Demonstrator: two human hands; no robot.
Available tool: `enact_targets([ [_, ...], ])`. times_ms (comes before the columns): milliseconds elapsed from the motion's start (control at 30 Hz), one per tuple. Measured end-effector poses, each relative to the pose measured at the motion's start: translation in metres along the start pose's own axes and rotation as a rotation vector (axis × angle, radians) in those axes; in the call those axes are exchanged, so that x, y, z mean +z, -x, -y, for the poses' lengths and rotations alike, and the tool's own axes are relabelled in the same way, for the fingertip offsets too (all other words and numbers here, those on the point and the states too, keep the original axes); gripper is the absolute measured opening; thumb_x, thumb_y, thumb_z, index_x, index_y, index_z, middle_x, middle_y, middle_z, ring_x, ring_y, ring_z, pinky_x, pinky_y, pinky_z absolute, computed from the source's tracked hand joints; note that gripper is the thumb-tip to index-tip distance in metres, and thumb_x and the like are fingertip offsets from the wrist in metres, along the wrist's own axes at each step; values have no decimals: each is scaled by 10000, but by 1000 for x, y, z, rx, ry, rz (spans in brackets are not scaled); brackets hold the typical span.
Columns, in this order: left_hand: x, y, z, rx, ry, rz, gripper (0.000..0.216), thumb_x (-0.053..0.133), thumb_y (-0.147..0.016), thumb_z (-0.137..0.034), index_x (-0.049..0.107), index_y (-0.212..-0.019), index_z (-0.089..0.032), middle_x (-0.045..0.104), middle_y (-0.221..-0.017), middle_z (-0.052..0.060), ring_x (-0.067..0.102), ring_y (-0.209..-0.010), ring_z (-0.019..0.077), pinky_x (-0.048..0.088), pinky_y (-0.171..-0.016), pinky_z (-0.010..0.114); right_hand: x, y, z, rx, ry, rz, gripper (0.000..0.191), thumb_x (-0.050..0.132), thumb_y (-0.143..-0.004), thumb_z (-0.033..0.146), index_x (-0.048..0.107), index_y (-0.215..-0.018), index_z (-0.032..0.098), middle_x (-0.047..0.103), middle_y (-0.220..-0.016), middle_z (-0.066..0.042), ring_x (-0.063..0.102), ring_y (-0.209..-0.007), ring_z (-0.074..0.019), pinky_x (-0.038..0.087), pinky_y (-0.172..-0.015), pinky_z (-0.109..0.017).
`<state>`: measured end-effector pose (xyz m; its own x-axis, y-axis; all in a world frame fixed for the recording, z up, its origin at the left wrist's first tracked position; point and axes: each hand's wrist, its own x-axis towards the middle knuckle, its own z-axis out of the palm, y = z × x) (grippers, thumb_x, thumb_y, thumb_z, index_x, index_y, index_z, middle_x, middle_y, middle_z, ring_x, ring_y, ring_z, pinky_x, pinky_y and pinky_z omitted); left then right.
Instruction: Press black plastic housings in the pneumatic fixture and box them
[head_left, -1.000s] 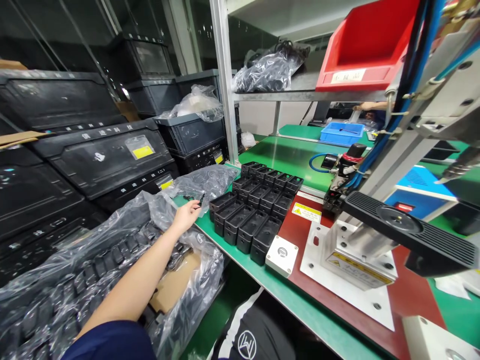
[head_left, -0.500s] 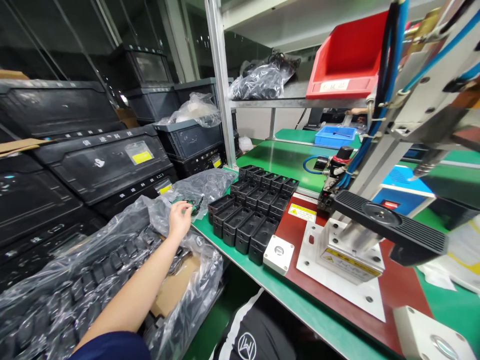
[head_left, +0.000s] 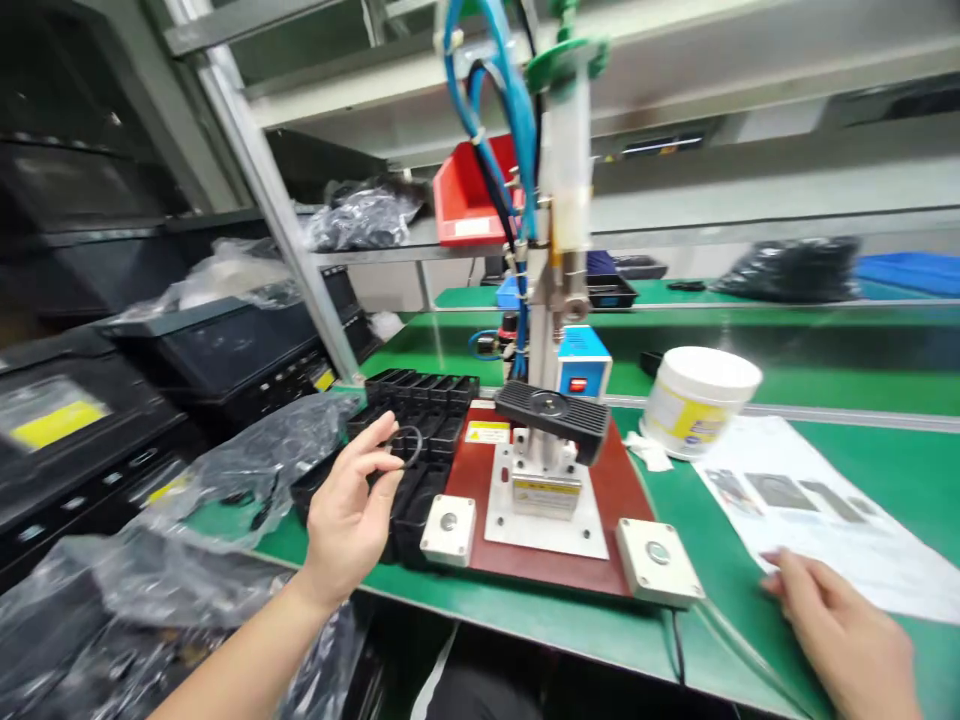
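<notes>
Left hand (head_left: 345,510) pinches thin black ring (head_left: 421,448), centre-left, near housing (head_left: 553,418) on jig (head_left: 547,512); right hand (head_left: 847,640) empty, spread, lower right. Ring needs light, level handling.

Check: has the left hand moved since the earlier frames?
Yes. The left hand has left the plastic bag and come right, in front of the black trays, pinching a black ring.

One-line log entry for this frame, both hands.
left hand: pinching black ring | right hand: open, on green bench near paper sheet | fixture: black housing on top
</notes>
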<state>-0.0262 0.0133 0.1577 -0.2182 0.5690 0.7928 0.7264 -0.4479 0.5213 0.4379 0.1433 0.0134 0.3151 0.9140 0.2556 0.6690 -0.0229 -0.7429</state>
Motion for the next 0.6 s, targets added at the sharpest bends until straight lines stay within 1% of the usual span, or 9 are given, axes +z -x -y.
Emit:
enact_targets([
  [67,25,-17,-18,165,-9,90,172,582,-867,-61,607,-980,-188,563,-1359,108,563,-1231,220,495,-1021,387,-3,0,-1,83,-56,49,496,489,-675,694,699,-741,250,700,-703,-60,648,-640,-290,484,-636,-413],
  [133,49,-36,-31,287,-19,166,191,577,-864,-44,603,-993,-182,590,-1325,119,562,-1231,213,493,-1022,379,-4,2,3,121,-95,57,529,478,-677,706,699,-783,237,698,-716,-46,644,-661,-282,476,-671,-399],
  [167,60,-45,-36,319,-25,200,180,571,-869,-48,602,-989,-179,606,-1301,123,569,-1221,205,492,-1022,372,-4,3,6,126,-104,60,543,473,-685,715,697,-788,232,693,-713,-39,637,-653,-270,471,-672,-386],
  [233,80,-60,-42,324,-27,258,138,557,-885,-73,604,-964,-176,635,-1254,127,584,-1199,194,492,-1019,360,-3,7,9,130,-117,66,564,464,-701,732,693,-798,225,682,-702,-26,620,-634,-247,461,-658,-362],
  [300,95,-70,-44,278,-22,306,104,546,-901,-110,610,-943,-179,653,-1222,124,594,-1187,192,494,-1013,353,-3,9,9,126,-128,66,579,460,-711,741,695,-813,222,674,-693,-20,611,-626,-235,453,-637,-344],
  [367,103,-75,-43,223,-21,346,84,541,-911,-149,613,-936,-186,658,-1215,116,601,-1180,194,500,-1000,351,-2,10,5,114,-144,59,585,460,-717,741,699,-824,219,670,-685,-20,607,-620,-229,448,-613,-330],
  [467,107,-76,-42,171,-43,399,83,536,-922,-201,616,-946,-197,659,-1224,104,611,-1165,201,505,-984,357,0,10,1,78,-179,50,568,471,-740,721,705,-825,211,664,-669,-23,597,-587,-214,445,-566,-305],
  [533,107,-75,-43,184,-73,425,97,530,-926,-220,621,-955,-202,661,-1228,97,610,-1170,209,500,-988,370,1,10,-1,44,-192,38,547,481,-763,703,706,-814,206,660,-658,-24,589,-564,-203,444,-544,-291],
  [600,107,-74,-44,244,-109,436,107,522,-931,-222,624,-958,-203,669,-1218,93,610,-1173,216,497,-988,378,1,11,-1,25,-195,34,539,486,-776,696,704,-807,204,658,-653,-23,583,-551,-195,443,-533,-285],
])
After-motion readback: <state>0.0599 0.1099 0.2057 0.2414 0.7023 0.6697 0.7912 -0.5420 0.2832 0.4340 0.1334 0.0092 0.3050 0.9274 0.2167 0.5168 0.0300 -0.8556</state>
